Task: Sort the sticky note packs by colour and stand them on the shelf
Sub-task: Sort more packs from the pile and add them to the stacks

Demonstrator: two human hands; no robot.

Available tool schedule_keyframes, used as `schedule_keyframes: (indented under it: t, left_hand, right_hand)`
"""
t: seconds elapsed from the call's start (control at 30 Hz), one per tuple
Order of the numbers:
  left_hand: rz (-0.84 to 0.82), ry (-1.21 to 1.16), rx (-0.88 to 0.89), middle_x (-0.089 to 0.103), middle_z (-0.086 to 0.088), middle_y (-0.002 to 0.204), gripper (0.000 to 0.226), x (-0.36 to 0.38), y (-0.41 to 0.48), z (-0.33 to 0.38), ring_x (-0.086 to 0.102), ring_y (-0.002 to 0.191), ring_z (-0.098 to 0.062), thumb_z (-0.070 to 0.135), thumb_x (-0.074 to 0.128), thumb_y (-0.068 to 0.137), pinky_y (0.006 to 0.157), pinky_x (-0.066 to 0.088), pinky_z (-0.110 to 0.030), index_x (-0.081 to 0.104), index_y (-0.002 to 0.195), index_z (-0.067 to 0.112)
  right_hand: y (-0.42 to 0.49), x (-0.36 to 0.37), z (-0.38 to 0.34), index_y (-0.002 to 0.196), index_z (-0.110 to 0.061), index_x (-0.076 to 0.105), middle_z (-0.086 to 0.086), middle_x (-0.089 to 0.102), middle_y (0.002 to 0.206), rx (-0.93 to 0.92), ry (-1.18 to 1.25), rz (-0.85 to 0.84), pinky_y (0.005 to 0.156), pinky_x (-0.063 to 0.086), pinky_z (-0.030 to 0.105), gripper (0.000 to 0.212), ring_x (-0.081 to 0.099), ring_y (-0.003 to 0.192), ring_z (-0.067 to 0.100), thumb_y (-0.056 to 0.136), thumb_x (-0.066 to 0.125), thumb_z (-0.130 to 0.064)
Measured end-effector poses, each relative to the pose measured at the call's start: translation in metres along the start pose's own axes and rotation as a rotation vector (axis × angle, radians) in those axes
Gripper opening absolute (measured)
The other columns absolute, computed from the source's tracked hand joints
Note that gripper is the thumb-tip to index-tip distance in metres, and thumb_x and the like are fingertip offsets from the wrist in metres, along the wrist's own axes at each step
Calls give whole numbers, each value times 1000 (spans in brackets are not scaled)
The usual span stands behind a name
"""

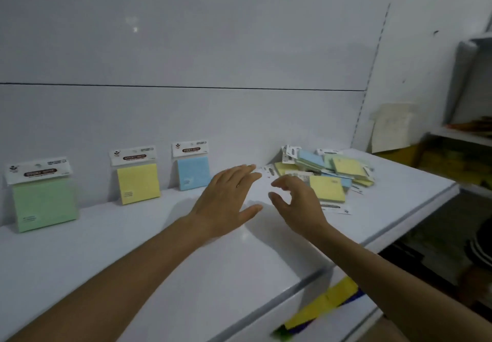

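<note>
forearms (127, 275) out, left hand (226, 197) flat, right hand (295, 203) half-curled, both empty: best pinched the near yellow pack (327, 188) singly.

My left forearm (127, 269) and right forearm (386, 269) stretch forward, both bare. My left hand (226, 200) lies flat, palm down, fingers straight, thumb spread. My right hand (298, 203) is loosely curled, holding nothing.

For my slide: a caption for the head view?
Left hand and right hand reach for the pile; green pack, yellow pack, blue pack stand sorted.
</note>
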State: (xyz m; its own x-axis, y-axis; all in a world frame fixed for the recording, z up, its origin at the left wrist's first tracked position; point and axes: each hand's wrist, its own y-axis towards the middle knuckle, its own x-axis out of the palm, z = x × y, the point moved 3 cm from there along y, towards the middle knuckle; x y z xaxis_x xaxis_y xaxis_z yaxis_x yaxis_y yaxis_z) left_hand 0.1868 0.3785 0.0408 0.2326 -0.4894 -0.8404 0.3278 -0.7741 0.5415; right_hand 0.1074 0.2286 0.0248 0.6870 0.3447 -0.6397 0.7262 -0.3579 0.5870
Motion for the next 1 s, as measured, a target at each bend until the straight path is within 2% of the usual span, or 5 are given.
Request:
schedule_keyframes:
  t: [0.07,0.23,0.6,0.77,1.0]
  left_hand:
    - [-29,-34,31,29,2,153,63,10,16,36,25,140,-16,53,46,89,114,17,-31,29,142,23]
    - [-139,-96,104,26,4,154,66,26,42,127,24,140,-15,56,43,89,113,20,-33,22,145,27]
    - [-222,-37,60,23,4,155,69,43,38,260,22,141,-16,57,45,88,114,19,-34,21,145,27]
    - [-261,39,43,21,3,156,69,57,33,279,21,142,-17,55,47,88,114,20,-37,22,145,26]
    - [-285,76,-23,21,1,156,69,79,49,274,21,141,-18,57,45,88,113,22,-37,23,145,26]
  right_hand:
    - [-17,-38,23,108,-17,61,-2,64,107,78,57,102,82,47,25,22,57,97,12,88,63,-26]
    - [-66,-126,91,109,-21,58,-4,63,111,234,63,139,81,47,26,22,56,100,11,88,62,-27]
    - [-144,-203,154,126,-19,52,0,58,128,236,82,14,94,47,34,39,51,118,15,90,58,-32]
    - [-166,-212,167,136,-19,44,0,51,139,159,32,-91,100,40,36,49,45,128,19,92,53,-39]
    - [-144,-209,185,125,-18,53,1,61,123,206,183,-79,91,47,31,37,54,115,15,92,54,-34]
